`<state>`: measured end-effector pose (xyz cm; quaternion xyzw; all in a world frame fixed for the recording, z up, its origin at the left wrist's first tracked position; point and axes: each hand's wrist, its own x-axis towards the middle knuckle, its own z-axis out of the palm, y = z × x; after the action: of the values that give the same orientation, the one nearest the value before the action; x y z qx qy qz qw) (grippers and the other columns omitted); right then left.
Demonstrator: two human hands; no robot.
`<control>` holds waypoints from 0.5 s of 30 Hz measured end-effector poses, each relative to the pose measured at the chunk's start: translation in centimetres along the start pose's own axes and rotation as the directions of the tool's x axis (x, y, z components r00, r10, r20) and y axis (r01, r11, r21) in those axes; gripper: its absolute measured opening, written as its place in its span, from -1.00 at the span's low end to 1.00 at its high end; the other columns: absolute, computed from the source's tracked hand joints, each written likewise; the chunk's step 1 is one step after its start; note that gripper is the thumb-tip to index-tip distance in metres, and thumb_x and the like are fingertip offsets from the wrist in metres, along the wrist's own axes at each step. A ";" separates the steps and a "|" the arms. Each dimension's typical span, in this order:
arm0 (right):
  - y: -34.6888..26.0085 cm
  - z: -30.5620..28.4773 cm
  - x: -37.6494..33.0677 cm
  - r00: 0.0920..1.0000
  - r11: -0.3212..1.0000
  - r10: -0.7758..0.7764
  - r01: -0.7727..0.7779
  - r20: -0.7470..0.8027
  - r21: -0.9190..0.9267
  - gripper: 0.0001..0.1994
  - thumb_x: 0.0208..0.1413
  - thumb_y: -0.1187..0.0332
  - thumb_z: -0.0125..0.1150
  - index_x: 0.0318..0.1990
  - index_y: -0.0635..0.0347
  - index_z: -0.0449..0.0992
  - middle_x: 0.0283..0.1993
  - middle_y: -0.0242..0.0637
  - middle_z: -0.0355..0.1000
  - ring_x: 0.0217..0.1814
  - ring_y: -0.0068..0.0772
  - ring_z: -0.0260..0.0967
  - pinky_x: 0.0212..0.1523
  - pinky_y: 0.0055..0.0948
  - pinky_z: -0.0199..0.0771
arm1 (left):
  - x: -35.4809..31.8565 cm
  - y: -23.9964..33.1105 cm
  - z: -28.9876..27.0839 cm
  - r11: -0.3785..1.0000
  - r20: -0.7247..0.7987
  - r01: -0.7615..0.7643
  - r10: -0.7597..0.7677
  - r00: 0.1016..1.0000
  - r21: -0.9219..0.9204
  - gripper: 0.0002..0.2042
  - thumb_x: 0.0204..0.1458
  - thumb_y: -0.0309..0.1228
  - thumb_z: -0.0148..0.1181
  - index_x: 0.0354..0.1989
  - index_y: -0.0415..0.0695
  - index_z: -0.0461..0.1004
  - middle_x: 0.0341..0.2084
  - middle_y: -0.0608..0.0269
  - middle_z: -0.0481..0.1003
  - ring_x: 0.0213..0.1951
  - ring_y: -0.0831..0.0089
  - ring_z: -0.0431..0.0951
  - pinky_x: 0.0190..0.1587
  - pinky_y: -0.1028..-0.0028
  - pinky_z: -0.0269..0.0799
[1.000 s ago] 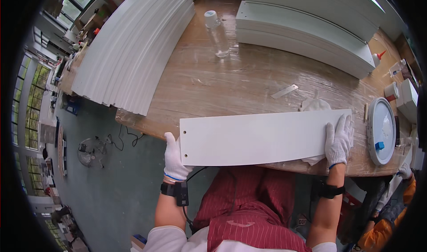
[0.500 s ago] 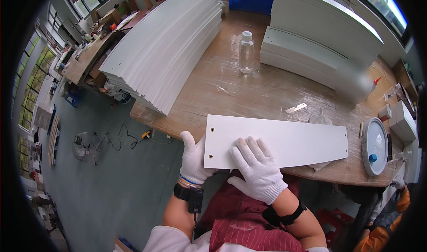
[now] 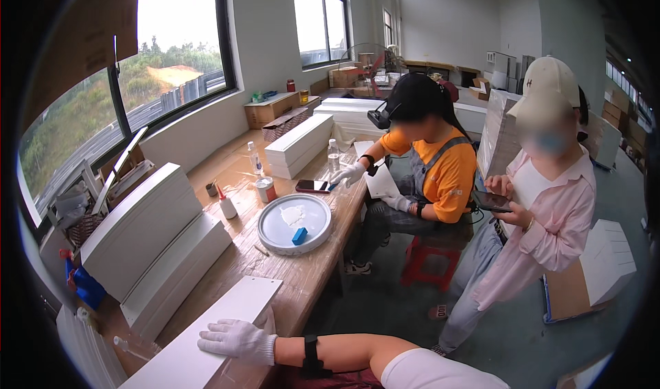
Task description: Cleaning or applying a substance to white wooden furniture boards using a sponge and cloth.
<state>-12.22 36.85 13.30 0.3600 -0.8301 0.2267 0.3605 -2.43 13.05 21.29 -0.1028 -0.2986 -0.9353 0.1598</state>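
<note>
1. The right hand [image 3: 237,341], in a white glove, is resting palm down on the board [image 3: 230,305], fingers extended and flat rather than curled around anything.
2. The left hand is lying outside the view, so I cannot tell its state.
3. The board, white and long, is lying along the near edge of the tabletop [image 3: 297,269], at the lower left of the view. Its far end is showing small dark holes; its near end is running out of the picture.
4. Something white is showing beneath the board's edge, just beyond the right hand; it may be a cloth, but the view there is too poor to be sure.
5. Two stacks of white boards, one taller [image 3: 141,231] and one lower [image 3: 180,273], are standing side by side, left of the board.
6. Beyond the board, a round lid [image 3: 270,241] is lying flat, carrying white paste [image 3: 292,215] and a blue block [image 3: 299,236].
7. A red-tipped bottle [image 3: 227,208] and a jar [image 3: 265,191] are standing near the lid, and a phone [image 3: 313,185] is lying just behind it.
8. A co-worker [image 3: 454,172] in orange is sitting on a red stool [image 3: 431,260], reaching over the tabletop beside the phone.
9. A person [image 3: 557,214] in a pink shirt is standing to the right, holding a dark device [image 3: 491,201].
</note>
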 end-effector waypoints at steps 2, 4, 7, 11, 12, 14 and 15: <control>-2.6 -4.7 4.7 0.999 0.972 -0.043 0.038 0.018 0.231 -0.56 0.07 0.47 0.11 0.16 0.18 0.41 0.19 -0.09 0.44 0.23 -0.01 0.41 0.26 -0.22 0.40 | 4.8 0.3 12.0 0.971 0.082 -0.197 0.187 0.979 0.135 -0.39 0.30 -0.01 0.00 0.37 -0.19 0.20 0.01 0.15 0.41 0.08 0.34 0.46 0.22 0.18 0.37; -2.4 -9.1 6.4 0.994 0.924 0.037 0.007 -0.107 0.382 -0.55 0.04 0.56 0.16 0.15 0.20 0.43 0.15 -0.03 0.47 0.16 0.08 0.46 0.16 -0.21 0.49 | 13.3 -0.3 10.3 0.923 0.188 -0.324 0.288 0.939 0.208 -0.44 0.34 -0.05 -0.05 0.38 -0.16 0.20 -0.10 0.25 0.40 0.01 0.45 0.47 0.21 0.24 0.38; -4.8 -13.1 10.3 0.980 0.767 0.199 -0.142 -0.021 0.625 -0.59 0.13 0.49 0.23 0.16 0.11 0.44 -0.07 0.02 0.54 0.02 0.01 0.53 -0.01 -0.24 0.56 | 13.8 2.6 7.4 0.902 0.564 -0.374 0.198 0.802 0.216 -0.51 0.38 -0.09 -0.09 0.34 -0.12 0.25 -0.11 0.39 0.43 -0.05 0.59 0.47 0.11 0.40 0.40; -2.0 -19.2 10.6 0.853 0.042 0.519 -0.098 0.062 0.994 -0.67 0.25 0.49 0.20 0.14 0.37 0.40 0.01 -0.29 0.51 -0.05 -0.57 0.47 -0.06 -0.56 0.55 | 6.1 -9.8 13.9 0.746 0.342 -0.233 0.007 0.940 0.624 -0.81 0.29 -0.41 0.01 -0.07 -0.28 0.41 -0.27 0.40 0.43 -0.26 0.67 0.35 -0.23 0.57 0.31; -1.3 -20.9 10.5 0.809 0.032 0.587 -0.039 0.013 0.999 -0.81 0.27 0.51 0.14 0.01 0.31 0.45 -0.09 -0.30 0.52 -0.08 -0.58 0.47 -0.10 -0.51 0.57 | 5.0 -10.9 12.2 0.681 0.317 -0.179 -0.081 0.945 0.710 -0.87 0.24 -0.43 0.07 -0.16 -0.24 0.43 -0.35 0.44 0.44 -0.35 0.70 0.32 -0.30 0.62 0.27; 0.5 -22.7 10.0 0.768 0.045 0.638 -0.104 0.052 0.994 -0.77 0.25 0.49 0.16 0.03 0.32 0.45 -0.08 -0.32 0.52 -0.07 -0.59 0.48 -0.11 -0.54 0.57 | 2.0 -11.3 7.5 0.648 0.206 -0.001 -0.240 0.949 0.762 -0.82 0.20 -0.39 0.16 -0.18 -0.26 0.46 -0.41 0.39 0.48 -0.39 0.67 0.39 -0.31 0.58 0.36; 1.4 -22.6 9.7 0.775 0.055 0.631 -0.087 0.032 0.995 -0.77 0.25 0.49 0.16 0.03 0.32 0.45 -0.08 -0.32 0.52 -0.07 -0.59 0.48 -0.11 -0.54 0.57 | 0.4 -11.5 6.2 0.653 0.169 0.055 -0.275 0.946 0.755 -0.80 0.17 -0.40 0.16 -0.12 -0.28 0.47 -0.35 0.34 0.51 -0.33 0.63 0.44 -0.25 0.59 0.38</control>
<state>-8.11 47.92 34.98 0.2166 -0.4478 0.8562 0.1398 -6.37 25.51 20.29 -0.1267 -0.6793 -0.7204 0.0589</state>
